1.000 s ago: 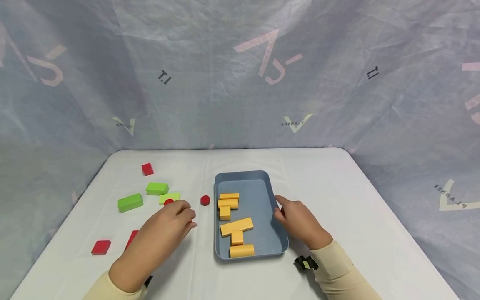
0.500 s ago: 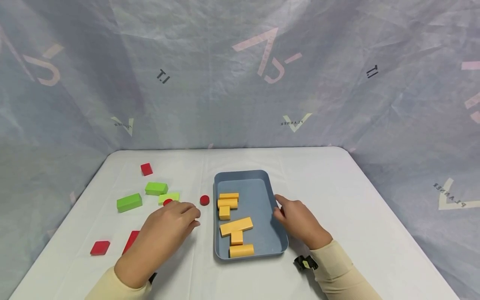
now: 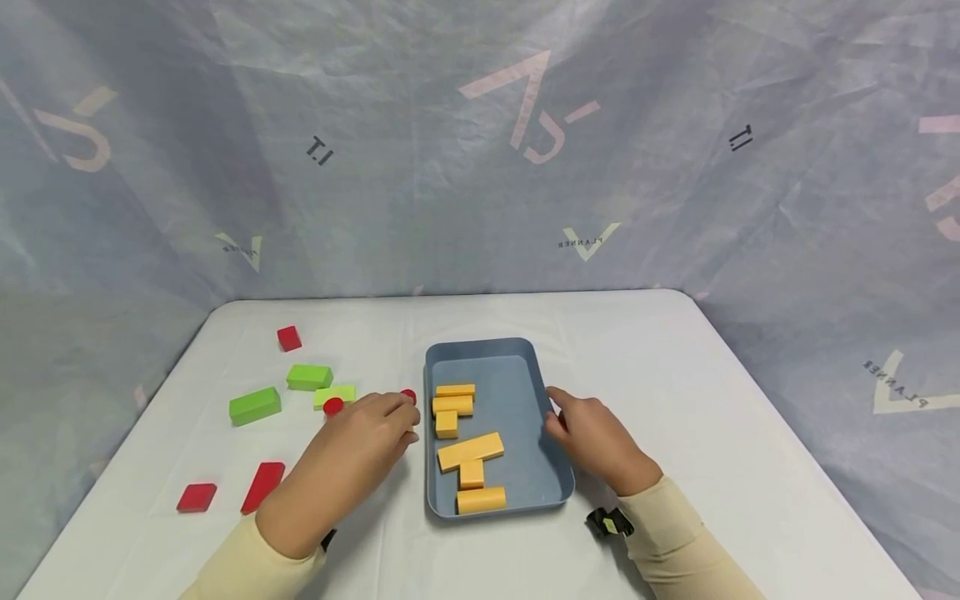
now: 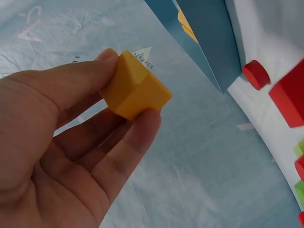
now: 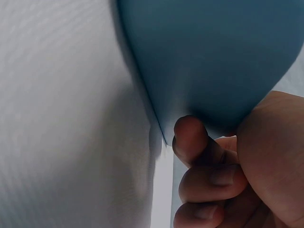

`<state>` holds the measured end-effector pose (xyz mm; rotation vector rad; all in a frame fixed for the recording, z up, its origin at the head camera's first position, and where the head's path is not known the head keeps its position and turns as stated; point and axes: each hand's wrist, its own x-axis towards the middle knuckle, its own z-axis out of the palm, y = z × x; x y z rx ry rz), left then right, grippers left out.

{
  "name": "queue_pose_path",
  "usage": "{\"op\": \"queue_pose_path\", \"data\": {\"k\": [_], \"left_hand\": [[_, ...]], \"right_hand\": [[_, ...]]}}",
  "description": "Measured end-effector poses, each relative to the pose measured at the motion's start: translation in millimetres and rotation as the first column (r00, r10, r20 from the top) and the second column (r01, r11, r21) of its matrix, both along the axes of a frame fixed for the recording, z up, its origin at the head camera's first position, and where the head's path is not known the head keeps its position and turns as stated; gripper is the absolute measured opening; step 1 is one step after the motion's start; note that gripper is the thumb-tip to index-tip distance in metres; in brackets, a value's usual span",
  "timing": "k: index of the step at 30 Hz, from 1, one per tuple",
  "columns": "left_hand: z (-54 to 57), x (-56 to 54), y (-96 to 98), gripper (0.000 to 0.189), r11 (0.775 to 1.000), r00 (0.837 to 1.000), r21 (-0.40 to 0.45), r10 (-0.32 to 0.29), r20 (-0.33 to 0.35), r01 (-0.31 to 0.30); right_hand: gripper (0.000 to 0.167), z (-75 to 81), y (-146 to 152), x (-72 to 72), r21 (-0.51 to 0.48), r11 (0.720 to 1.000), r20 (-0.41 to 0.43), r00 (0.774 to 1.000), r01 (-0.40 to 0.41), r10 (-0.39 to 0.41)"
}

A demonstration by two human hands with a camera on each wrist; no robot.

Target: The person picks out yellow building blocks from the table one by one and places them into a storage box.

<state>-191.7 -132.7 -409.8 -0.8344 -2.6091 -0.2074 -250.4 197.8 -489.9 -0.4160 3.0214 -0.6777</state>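
In the left wrist view, my left hand (image 4: 66, 175) pinches a small yellow block (image 4: 132, 88) with slanted faces between thumb and fingertips. The head view shows that left hand (image 3: 360, 454) just left of the blue-grey tray (image 3: 501, 371), above the table; its back hides the block. My right hand (image 3: 600, 442) grips the tray's right wall, its index finger on the rim. Seen up close, a digit (image 5: 190, 137) of that hand presses against the outside of the wall. Several yellow blocks (image 3: 472, 452) lie along the left part of the tray.
To the left lie green blocks (image 3: 255, 406), a red cube (image 3: 288, 338), a red square piece (image 3: 197, 497) and a long red block (image 3: 262, 487). A red round piece (image 3: 333, 407) sits by a light green block (image 3: 341, 393). Another red disc (image 3: 408, 395) is partly behind my left hand.
My left hand has moved right, closer to the tray, partly covering the red disc and uncovering more of the long red block. My right hand stays on the tray wall.
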Motion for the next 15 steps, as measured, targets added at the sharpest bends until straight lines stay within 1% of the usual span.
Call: {"op": "queue_pose_path", "data": {"k": [4,7,11,15], "left_hand": [[0.0,-2.6,5.3,0.025,1.0,1.0,-0.009,0.007,0.013,-0.007],[0.8,-4.3,9.7,0.025,0.999,0.999,-0.033,0.025,0.047,-0.023],[1.5,-6.3,13.4,0.027,0.999,0.996,-0.042,0.024,0.084,-0.021],[1.7,-8.2,14.2,0.026,1.0,0.997,-0.024,0.007,0.075,-0.006]], "right_hand": [[0.048,0.0,0,-0.4,0.003,1.0,0.0,1.0,0.0,0.0],[0.048,-0.2,0,-0.3,0.002,1.0,0.0,1.0,0.0,0.0],[0.048,0.4,0,0.1,0.002,1.0,0.001,1.0,0.0,0.0],[0.048,0.6,-1,-0.1,0.003,1.0,0.005,1.0,0.003,-0.003]]}}
